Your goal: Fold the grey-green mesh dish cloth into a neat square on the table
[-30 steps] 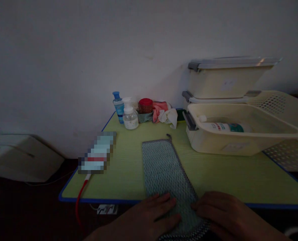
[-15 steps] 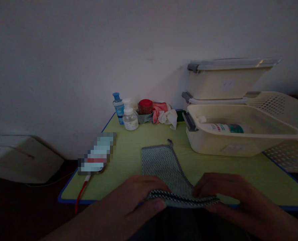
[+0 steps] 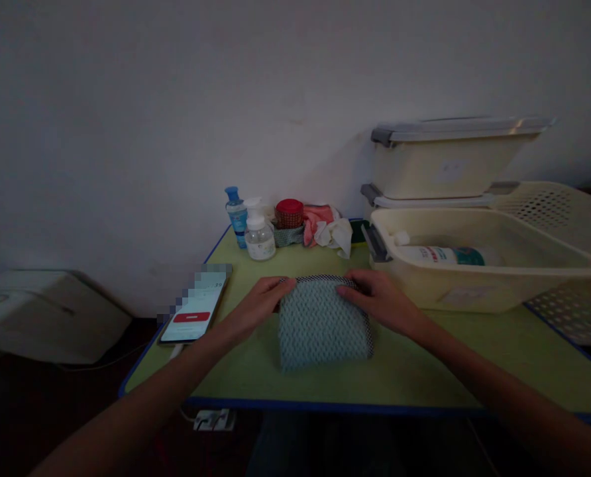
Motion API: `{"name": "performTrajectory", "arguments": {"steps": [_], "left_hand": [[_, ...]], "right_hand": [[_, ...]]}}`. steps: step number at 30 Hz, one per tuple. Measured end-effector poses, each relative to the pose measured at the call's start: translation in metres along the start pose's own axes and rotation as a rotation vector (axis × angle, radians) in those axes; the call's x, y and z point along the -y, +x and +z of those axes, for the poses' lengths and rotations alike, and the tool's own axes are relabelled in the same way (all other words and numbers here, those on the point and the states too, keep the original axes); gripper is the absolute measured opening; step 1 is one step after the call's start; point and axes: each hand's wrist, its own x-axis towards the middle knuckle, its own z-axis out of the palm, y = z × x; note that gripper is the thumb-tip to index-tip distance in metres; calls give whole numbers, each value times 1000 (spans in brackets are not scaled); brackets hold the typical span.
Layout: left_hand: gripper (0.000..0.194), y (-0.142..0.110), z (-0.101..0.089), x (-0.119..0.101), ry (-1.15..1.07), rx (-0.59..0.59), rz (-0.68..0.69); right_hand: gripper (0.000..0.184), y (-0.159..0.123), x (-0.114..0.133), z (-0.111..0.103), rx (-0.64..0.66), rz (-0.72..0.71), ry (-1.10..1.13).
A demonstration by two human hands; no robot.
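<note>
A grey-green woven cleaning cloth (image 3: 324, 324) with a black-and-white checked border is folded over above the middle of the green table. My left hand (image 3: 268, 298) pinches its upper left corner, thumb on the near side. At the upper right corner, my right hand (image 3: 375, 295) grips the border, its thumb on the cloth and the other fingers behind. The cloth's fold lies toward me, and its far layer is mostly hidden beneath the top one.
A phone (image 3: 199, 305) lies on the table's left. Along the wall stand a blue bottle (image 3: 236, 218), a clear pump bottle (image 3: 260, 242), a red-lidded jar (image 3: 289, 213) and crumpled cloths (image 3: 320, 225). To the right, a cream bin (image 3: 454, 288) holds a white bottle, before stacked lidded boxes (image 3: 439, 162).
Both hands have moved away from me, carrying the cloth's near edge to its far edge, so the cloth is now doubled over.
</note>
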Motion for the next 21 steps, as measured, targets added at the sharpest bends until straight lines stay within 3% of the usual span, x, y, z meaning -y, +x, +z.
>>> {"name": "performTrajectory", "arguments": {"steps": [3,7,11,21], "left_hand": [[41,15,-1,13,-28,-22,-45],[32,23,-2,25,89,-51,26],[23,24,1,33,174,-106,133],[22,22,6,47,177,-172,154]], "right_hand": [[20,12,-12,9,36,45,-36],[18,17,-24,19,70,68,-14],[20,17,-31,24,89,99,83],[24,15,-38,29,31,40,42]]}}
